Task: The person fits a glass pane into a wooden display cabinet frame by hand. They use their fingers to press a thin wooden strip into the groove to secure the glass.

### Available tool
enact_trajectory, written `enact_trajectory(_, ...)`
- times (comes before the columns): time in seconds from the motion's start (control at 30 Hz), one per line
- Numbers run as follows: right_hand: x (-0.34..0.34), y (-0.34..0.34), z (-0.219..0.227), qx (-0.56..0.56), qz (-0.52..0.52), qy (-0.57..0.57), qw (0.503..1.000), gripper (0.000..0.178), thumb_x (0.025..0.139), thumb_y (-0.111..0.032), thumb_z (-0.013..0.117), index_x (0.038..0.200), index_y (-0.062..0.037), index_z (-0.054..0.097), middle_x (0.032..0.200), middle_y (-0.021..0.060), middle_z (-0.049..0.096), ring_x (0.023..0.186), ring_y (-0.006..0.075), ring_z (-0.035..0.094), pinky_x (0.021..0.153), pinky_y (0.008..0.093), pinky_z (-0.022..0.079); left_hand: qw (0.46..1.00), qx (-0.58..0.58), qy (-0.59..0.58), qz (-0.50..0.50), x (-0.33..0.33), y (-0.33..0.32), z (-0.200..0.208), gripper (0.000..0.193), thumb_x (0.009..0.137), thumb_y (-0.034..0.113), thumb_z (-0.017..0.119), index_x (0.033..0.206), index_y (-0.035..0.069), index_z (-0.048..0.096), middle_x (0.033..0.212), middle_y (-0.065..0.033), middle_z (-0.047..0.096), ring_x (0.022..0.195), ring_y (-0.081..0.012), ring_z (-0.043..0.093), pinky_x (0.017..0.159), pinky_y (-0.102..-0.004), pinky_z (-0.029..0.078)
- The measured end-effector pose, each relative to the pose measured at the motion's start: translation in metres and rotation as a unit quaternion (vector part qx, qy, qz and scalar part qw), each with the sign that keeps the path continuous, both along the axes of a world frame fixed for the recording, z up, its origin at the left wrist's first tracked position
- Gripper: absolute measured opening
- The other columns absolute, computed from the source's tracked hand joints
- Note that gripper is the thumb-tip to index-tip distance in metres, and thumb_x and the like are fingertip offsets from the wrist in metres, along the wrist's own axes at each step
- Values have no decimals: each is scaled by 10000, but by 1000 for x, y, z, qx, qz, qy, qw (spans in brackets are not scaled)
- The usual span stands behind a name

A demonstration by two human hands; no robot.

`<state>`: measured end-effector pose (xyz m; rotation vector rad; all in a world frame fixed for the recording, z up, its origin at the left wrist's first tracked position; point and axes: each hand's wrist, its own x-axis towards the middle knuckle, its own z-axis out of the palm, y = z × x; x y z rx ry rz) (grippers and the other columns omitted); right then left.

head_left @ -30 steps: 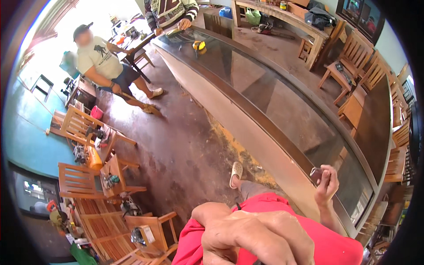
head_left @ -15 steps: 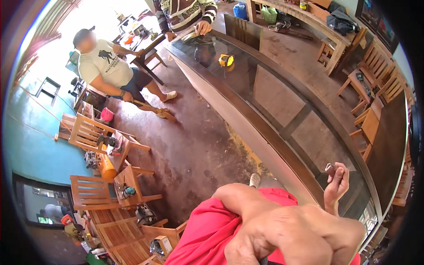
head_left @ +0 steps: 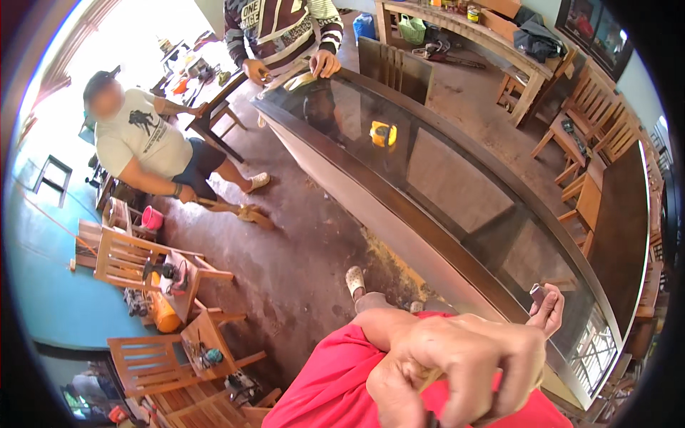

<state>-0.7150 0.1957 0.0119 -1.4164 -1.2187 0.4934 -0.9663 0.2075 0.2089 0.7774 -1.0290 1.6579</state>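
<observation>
My left hand (head_left: 457, 364) looms large and close at the bottom, its fingers curled together. A small dark bit shows by its fingertips, too little to name. Further right, my right hand (head_left: 548, 315) pinches a small brown thing with a bright metal end (head_left: 536, 292), held above a long glass panel (head_left: 442, 167). Dark wood with a curved side (head_left: 571, 246) frames the glass. A yellow tape measure (head_left: 383, 134) lies on it towards the far end. There another person's hands (head_left: 325, 63) touch the panel's edge, near a pale, crumpled item (head_left: 300, 80).
At the left a second person stands with a broom (head_left: 253, 214). Wooden chairs (head_left: 135, 257) bearing tools line the blue wall (head_left: 43, 278). More chairs (head_left: 564, 132) and a workbench (head_left: 492, 43) stand on the right. A dark board (head_left: 394, 71) leans behind the panel.
My view has shifted, so the room sits further left. The fingers of my left hand show more plainly. My right hand still grips the small brown thing, now slightly lower.
</observation>
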Motion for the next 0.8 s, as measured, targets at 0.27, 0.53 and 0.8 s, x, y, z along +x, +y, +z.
enact_trajectory(0.27, -152, 40, -13, -12, 53, 23, 998, 313, 1078, -254, 579, 1264, -5, 616, 955, 20, 627, 692, 51, 479, 601, 206, 403, 995, 8, -30, 91, -159, 34, -3, 340, 957, 412, 738, 1035, 94, 651, 988, -81, 543, 763, -134, 529, 643, -265, 467)
enact_trajectory(0.53, -200, 76, -41, -73, -66, -61, 993, 396, 1101, -365, 515, 1233, -21, 659, 970, 1, 642, 719, 52, 492, 631, 219, 427, 935, -166, 294, 111, -290, 61, -54, 398, 1072, 412, 521, 957, 51, 643, 941, -136, 607, 795, -219, 591, 717, -368, 466)
enact_trajectory(0.8, -189, 75, -63, -48, -185, -99, 977, 412, 1117, -385, 467, 1218, -38, 665, 901, -11, 585, 721, 70, 446, 642, 244, 384, 804, -213, 518, 200, -341, 108, -117, 394, 1074, 342, 521, 956, -10, 652, 910, -156, 632, 805, -264, 616, 717, -396, 492)
